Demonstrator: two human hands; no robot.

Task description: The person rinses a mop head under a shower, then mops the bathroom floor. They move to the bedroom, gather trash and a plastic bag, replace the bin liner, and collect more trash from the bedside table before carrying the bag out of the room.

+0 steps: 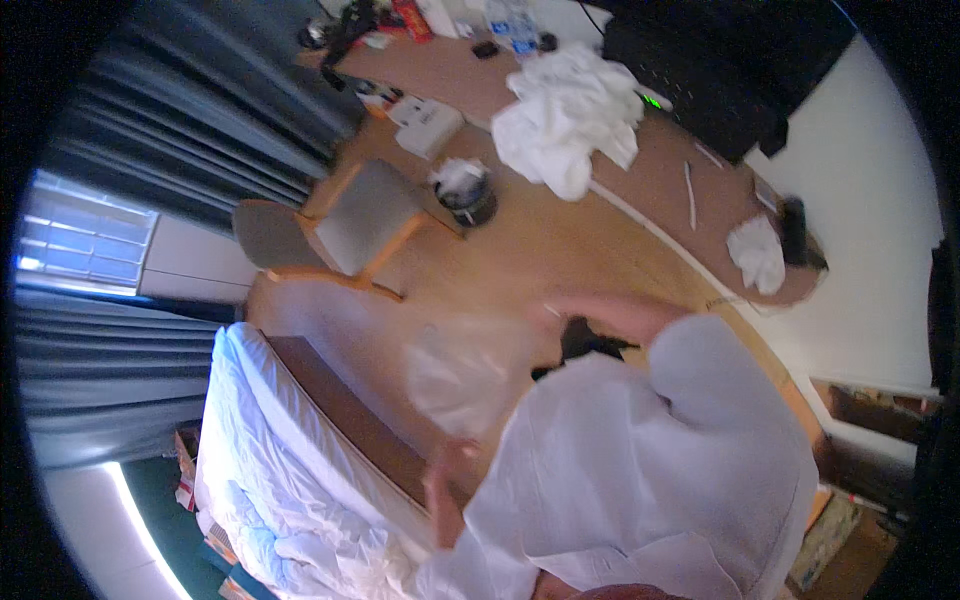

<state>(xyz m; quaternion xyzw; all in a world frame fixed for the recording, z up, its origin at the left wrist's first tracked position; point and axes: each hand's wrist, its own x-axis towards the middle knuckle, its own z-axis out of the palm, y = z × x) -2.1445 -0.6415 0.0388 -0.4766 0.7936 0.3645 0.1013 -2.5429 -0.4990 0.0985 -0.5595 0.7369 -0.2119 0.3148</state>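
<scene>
A blurred translucent plastic bag or sheet (465, 367) shows over the wooden floor, between my two hands. My right hand (546, 309) is at its upper right edge, smeared by motion, so its grip on the plastic cannot be made out. Close below the plastic is my left hand (448, 465), beside the bed's edge. Its fingers look partly spread, but blur hides whether they touch anything. A white shirt (622, 465) covers my body and fills the lower right. Beyond it, under my right forearm, lies something black (589, 341), too unclear to name.
An unmade bed (300, 465) with white bedding runs along the left. A grey-cushioned wooden chair (360, 217) and a lined waste bin (466, 196) stand ahead. White crumpled cloth (570, 112) lies on the long desk (652, 165), overhanging its edge. A white box (429, 127) sits near the bin.
</scene>
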